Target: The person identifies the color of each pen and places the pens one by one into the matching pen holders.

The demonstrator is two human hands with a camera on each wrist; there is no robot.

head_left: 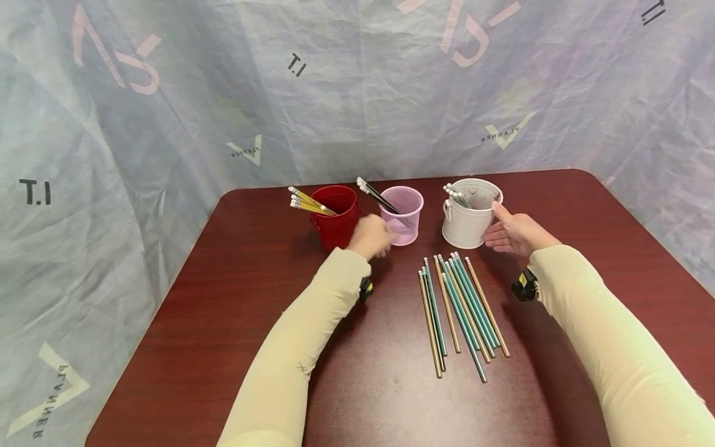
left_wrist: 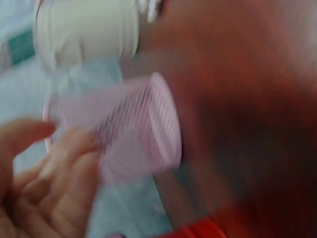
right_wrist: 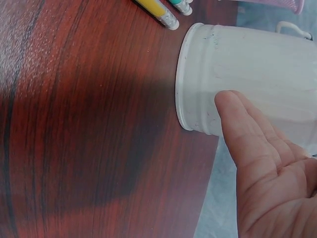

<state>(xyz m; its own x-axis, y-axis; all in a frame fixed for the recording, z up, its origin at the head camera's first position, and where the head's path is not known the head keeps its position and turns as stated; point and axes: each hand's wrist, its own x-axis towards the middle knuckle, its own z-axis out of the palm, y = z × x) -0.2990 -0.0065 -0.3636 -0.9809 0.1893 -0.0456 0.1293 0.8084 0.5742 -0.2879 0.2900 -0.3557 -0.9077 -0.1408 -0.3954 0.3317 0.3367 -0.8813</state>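
My left hand (head_left: 371, 237), blurred, is between the red bucket (head_left: 339, 231) and the pink mesh cup (head_left: 409, 231). In the left wrist view its loosely bent fingers (left_wrist: 64, 173) overlap the cup's side; nothing shows in its grasp, and I cannot tell whether it touches. My right hand (head_left: 518, 233) is at the right side of the white bucket (head_left: 466, 227), fingers extended and thumb by the rim. Dark pencils (head_left: 377, 196) lean in the pink cup, yellow pencils (head_left: 308, 203) in the red bucket, and white-tipped pencils (head_left: 457, 196) in the white one.
Several loose pencils (head_left: 473, 298), teal, gold and dark, lie side by side on the dark red wooden table (head_left: 234, 279) in front of the cup and white bucket. A grey printed sheet (head_left: 357, 93) hangs behind the table.
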